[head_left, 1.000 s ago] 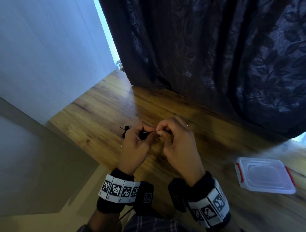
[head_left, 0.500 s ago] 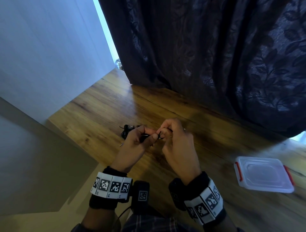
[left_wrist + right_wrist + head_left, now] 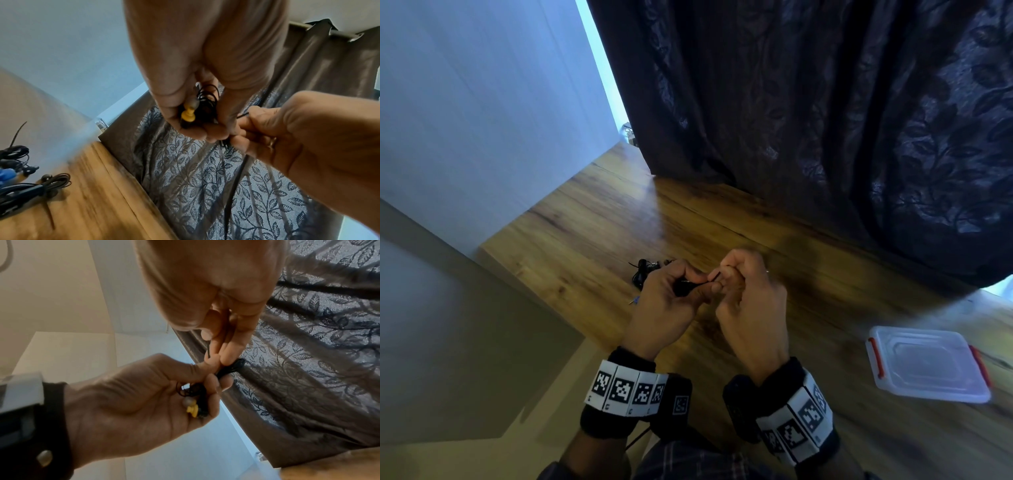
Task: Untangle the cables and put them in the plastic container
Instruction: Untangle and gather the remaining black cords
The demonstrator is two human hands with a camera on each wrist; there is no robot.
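Gripping a black coiled cable (image 3: 206,104), yellow-tipped, left hand (image 3: 667,305); right hand (image 3: 750,308) pinches its strand.

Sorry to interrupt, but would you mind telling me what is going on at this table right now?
A person is untangling cables. The left hand grips a small black cable bundle with a yellow earbud tip, while the right hand pinches a strand of it. More tangled cables lie on the wooden table. The plastic container sits to the right with its lid on.

wall (image 3: 482,102): pale, plain | curtain (image 3: 825,120): dark, leaf-patterned | wooden surface (image 3: 602,219): possibly a tabletop | daylight at curtain's edge
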